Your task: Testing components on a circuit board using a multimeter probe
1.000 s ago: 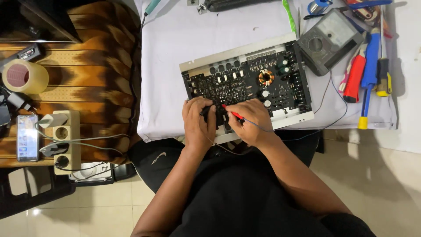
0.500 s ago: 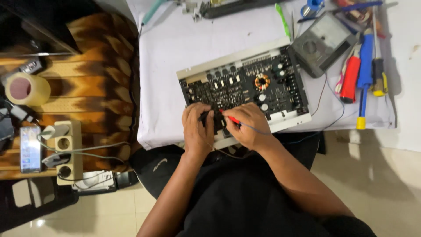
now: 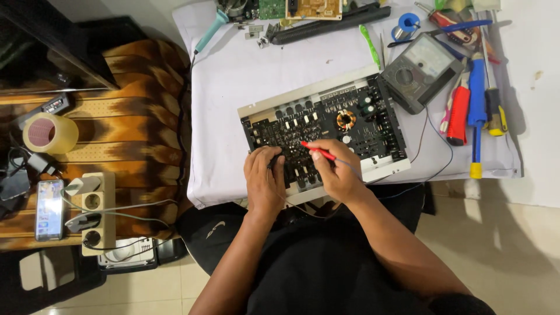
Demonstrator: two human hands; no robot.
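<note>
Head view, left hand (image 3: 265, 182): we pinch a black probe (image 3: 272, 161) on the circuit board (image 3: 324, 125).
Right hand (image 3: 338, 172): we grip a red probe (image 3: 318, 151) near the surface's (image 3: 245, 76) front edge.

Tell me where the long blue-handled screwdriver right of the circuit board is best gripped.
Grip the blue-handled screwdriver around its thick blue handle, coming from above. It lies flat, pointing toward the table's near edge, and tools lie close on either side, so a side approach looks cramped.
</note>
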